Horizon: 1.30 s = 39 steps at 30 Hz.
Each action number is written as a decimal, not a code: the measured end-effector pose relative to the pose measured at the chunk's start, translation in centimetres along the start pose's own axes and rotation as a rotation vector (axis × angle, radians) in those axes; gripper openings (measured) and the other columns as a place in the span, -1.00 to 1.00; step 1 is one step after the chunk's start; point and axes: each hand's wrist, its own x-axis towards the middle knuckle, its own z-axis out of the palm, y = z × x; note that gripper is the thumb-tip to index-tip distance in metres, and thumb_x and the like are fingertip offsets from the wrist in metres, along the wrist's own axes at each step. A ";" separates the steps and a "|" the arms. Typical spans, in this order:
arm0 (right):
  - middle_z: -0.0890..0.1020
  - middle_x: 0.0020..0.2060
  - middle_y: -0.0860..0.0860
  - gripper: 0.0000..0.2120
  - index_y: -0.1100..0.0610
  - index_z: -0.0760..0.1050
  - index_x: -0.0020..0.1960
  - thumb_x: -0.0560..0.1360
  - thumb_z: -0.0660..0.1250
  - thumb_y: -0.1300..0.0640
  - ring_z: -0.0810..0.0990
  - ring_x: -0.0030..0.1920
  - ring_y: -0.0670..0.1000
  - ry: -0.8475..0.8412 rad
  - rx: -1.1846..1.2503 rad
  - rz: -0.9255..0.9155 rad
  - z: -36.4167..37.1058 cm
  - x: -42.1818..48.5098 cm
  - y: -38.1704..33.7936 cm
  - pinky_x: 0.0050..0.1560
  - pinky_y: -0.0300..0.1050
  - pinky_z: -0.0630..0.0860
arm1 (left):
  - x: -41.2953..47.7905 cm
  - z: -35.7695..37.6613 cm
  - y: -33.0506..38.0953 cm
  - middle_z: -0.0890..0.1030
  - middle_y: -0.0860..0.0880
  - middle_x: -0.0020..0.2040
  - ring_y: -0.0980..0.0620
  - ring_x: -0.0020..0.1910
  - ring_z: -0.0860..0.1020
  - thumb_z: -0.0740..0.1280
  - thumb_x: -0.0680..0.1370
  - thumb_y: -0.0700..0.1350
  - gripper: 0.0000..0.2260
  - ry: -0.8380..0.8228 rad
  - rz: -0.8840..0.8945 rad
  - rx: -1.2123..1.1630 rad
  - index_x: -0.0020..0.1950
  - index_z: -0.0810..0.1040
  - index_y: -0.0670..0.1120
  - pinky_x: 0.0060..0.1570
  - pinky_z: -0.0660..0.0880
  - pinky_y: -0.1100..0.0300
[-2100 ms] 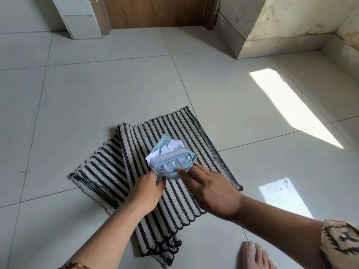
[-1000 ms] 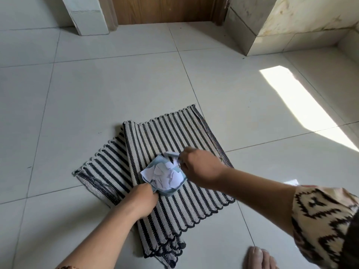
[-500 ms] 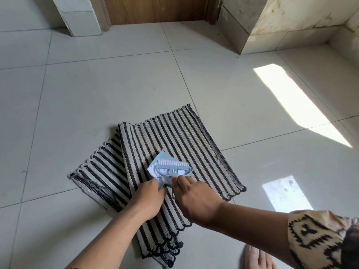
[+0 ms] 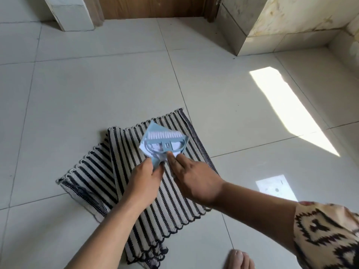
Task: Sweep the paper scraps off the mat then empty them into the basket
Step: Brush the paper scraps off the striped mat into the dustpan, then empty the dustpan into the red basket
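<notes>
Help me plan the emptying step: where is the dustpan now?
Head view, just left of centre: the dustpan sits over the striped mat, handle gripped by the left hand, brush lying across it.

A floor of large, glossy pale grey tiles (image 4: 97,84) with thin dark grout lines carries a cream-and-black striped woven mat (image 4: 174,216) that lies askew, its left part folded over. The toes of a bare foot (image 4: 240,259) rest on the tiles near the mat's scalloped near edge, and bright sun patches (image 4: 291,109) fall to the right.
</notes>
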 end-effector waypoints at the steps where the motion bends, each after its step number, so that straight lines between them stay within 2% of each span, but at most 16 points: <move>1: 0.59 0.01 0.28 -0.45 0.44 0.29 0.43 0.52 0.29 0.23 0.59 -0.33 0.19 -0.015 0.017 -0.010 -0.9 0.2 0.0 -0.49 -0.10 0.37 | -0.4 -0.3 0.8 0.41 0.04 -0.43 0.17 -0.60 0.26 0.19 0.65 0.01 -0.76 0.020 -0.005 -0.017 -0.15 0.45 -0.07 -0.64 0.18 0.31; 8: 0.57 0.00 0.29 -0.40 0.48 0.27 0.43 0.48 0.36 0.26 0.57 -0.22 0.23 -0.063 0.022 -0.070 -11.7 -0.8 -1.9 -0.52 -0.01 0.49 | -6.3 -4.8 8.0 0.43 0.02 -0.49 0.11 -0.60 0.34 0.17 0.58 0.16 -0.67 0.121 0.049 -0.057 -0.15 0.43 -0.08 -0.58 0.18 0.26; 12: 0.58 -0.04 0.23 -0.38 0.46 0.32 0.41 0.44 0.40 0.24 0.57 -0.23 0.17 -0.052 0.017 -0.061 -18.5 -1.3 -4.2 -0.51 -0.04 0.43 | -10.5 -9.3 12.8 0.53 -0.06 -0.43 -0.01 -0.51 0.47 0.10 0.55 0.25 -0.60 0.130 0.033 -0.053 -0.11 0.49 -0.05 -0.52 0.35 0.05; 14: 0.58 -0.03 0.21 -0.36 0.44 0.33 0.41 0.42 0.42 0.21 0.57 -0.23 0.15 -0.067 0.030 -0.039 -23.0 -1.7 -5.5 -0.51 -0.07 0.41 | -12.8 -11.9 16.2 0.55 -0.07 -0.42 -0.03 -0.41 0.52 0.09 0.55 0.26 -0.63 0.118 0.025 -0.070 -0.10 0.50 0.00 -0.51 0.36 0.09; 16: 0.59 -0.02 0.18 -0.34 0.41 0.36 0.41 0.39 0.42 0.19 0.58 -0.22 0.12 -0.100 0.054 -0.024 -28.6 -1.8 -6.5 -0.51 -0.09 0.41 | -15.0 -15.0 20.0 0.55 -0.02 -0.42 0.03 -0.42 0.52 0.12 0.57 0.24 -0.64 0.106 0.033 -0.060 -0.13 0.49 -0.01 -0.50 0.33 0.19; 19: 0.61 -0.04 0.15 -0.31 0.38 0.41 0.39 0.32 0.46 0.16 0.61 -0.24 0.12 -0.111 0.031 -0.007 -36.3 -1.6 -7.4 -0.53 -0.10 0.38 | -17.4 -19.0 24.3 0.51 0.07 -0.40 0.17 -0.48 0.41 0.25 0.61 0.06 -0.78 0.105 0.068 0.020 -0.16 0.44 -0.02 -0.45 0.31 0.31; 20: 0.60 -0.07 0.15 -0.32 0.38 0.41 0.38 0.32 0.48 0.17 0.61 -0.27 0.12 -0.118 0.038 0.001 -39.0 -1.6 -7.6 -0.54 -0.10 0.36 | -18.3 -20.6 26.0 0.48 0.08 -0.41 0.16 -0.47 0.40 0.27 0.61 0.00 -0.82 0.095 0.072 0.048 -0.16 0.42 -0.01 -0.44 0.30 0.33; 24: 0.58 -0.11 0.18 -0.42 0.39 0.37 0.41 0.42 0.36 0.26 0.58 -0.34 0.17 -0.092 0.020 0.017 -47.3 -1.7 -9.3 -0.55 -0.08 0.34 | -20.8 -26.9 30.8 0.43 0.10 -0.44 0.23 -0.47 0.41 0.28 0.61 -0.03 -0.83 0.028 0.137 0.100 -0.16 0.39 0.00 -0.48 0.25 0.37; 26: 0.58 -0.11 0.19 -0.44 0.41 0.36 0.41 0.45 0.33 0.26 0.57 -0.33 0.17 -0.063 -0.001 0.036 -50.4 -2.0 -10.8 -0.55 -0.06 0.38 | -21.9 -29.5 32.7 0.43 0.12 -0.44 0.26 -0.47 0.42 0.28 0.61 -0.03 -0.83 -0.001 0.209 0.097 -0.16 0.38 0.02 -0.48 0.30 0.39; 29: 0.57 -0.15 0.15 -0.46 0.40 0.36 0.42 0.48 0.34 0.23 0.55 -0.36 0.13 -0.009 -0.022 0.122 -54.2 -2.4 -14.6 -0.56 -0.08 0.40 | -23.7 -33.6 34.1 0.48 0.07 -0.41 0.22 -0.45 0.43 0.26 0.61 -0.01 -0.80 -0.108 0.255 0.090 -0.18 0.41 -0.02 -0.45 0.30 0.35; 30: 0.56 -0.16 0.14 -0.47 0.39 0.37 0.41 0.50 0.35 0.22 0.55 -0.37 0.12 0.007 -0.024 0.163 -55.2 -2.5 -16.1 -0.56 -0.08 0.41 | -24.2 -35.0 34.3 0.51 0.05 -0.39 0.14 -0.42 0.45 0.26 0.61 0.00 -0.79 -0.144 0.281 0.099 -0.19 0.42 -0.04 -0.42 0.32 0.29; 32: 0.56 -0.16 0.12 -0.51 0.37 0.39 0.41 0.53 0.25 0.18 0.56 -0.36 0.13 0.048 -0.028 0.250 -56.7 -2.5 -19.4 -0.55 -0.07 0.42 | -25.0 -38.2 34.4 0.53 0.04 -0.37 0.05 -0.38 0.46 0.26 0.60 0.00 -0.79 -0.198 0.347 0.117 -0.19 0.44 -0.06 -0.39 0.36 0.19; 35: 0.55 -0.14 0.10 -0.48 0.31 0.36 0.45 0.56 0.10 0.09 0.57 -0.32 0.12 0.088 -0.033 0.375 -59.1 -2.1 -24.1 -0.50 -0.06 0.46 | -26.5 -43.0 35.2 0.54 0.05 -0.35 0.12 -0.37 0.47 0.24 0.61 0.03 -0.78 -0.250 0.423 0.169 -0.17 0.46 -0.06 -0.36 0.38 0.19; 39: 0.56 -0.18 0.07 -0.47 0.25 0.35 0.47 0.53 0.29 0.15 0.56 -0.33 0.10 0.133 -0.025 0.535 -61.8 -2.9 -29.5 -0.48 -0.13 0.39 | -29.5 -46.6 36.1 0.52 0.03 -0.38 0.11 -0.42 0.41 0.23 0.62 0.03 -0.75 -0.320 0.487 0.209 -0.20 0.45 -0.06 -0.41 0.35 0.18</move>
